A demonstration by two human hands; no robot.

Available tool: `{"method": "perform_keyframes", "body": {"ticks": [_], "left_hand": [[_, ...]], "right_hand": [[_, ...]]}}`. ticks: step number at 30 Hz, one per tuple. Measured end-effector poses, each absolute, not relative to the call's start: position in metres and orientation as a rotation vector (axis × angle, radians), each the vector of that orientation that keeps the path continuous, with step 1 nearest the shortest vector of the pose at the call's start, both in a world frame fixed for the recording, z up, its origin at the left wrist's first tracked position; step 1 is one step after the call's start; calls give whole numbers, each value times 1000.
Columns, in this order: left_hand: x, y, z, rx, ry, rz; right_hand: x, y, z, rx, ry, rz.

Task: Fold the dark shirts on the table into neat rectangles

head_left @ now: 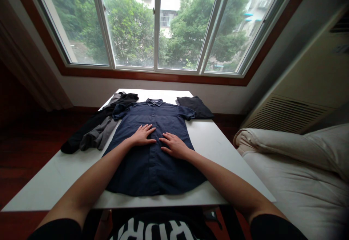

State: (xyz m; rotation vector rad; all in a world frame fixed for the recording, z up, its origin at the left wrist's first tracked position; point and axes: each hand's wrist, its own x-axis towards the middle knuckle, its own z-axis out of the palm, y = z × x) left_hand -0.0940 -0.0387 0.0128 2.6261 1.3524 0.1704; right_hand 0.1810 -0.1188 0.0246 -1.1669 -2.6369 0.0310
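A navy short-sleeved button shirt [152, 160] lies spread flat, front up, on a white table [220, 149], collar toward the window. My left hand [143, 135] rests flat on the shirt's chest, fingers stretched out and apart. My right hand [173, 145] lies flat beside it, just right of the button line, fingers also extended. Neither hand holds anything.
A pile of black and grey clothes [99, 129] drapes over the table's left edge. A folded black garment [195, 106] sits at the far right corner. A cream sofa with cushions [297, 167] stands to the right. A large window [155, 25] is behind the table.
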Motion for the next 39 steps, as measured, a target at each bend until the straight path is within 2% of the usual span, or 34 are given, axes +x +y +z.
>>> {"method": "perform_keyframes", "body": {"ticks": [39], "left_hand": [[-93,-39,12,2587,1373,171]], "right_hand": [[181,-119,26,-1163,-2634,50]]}}
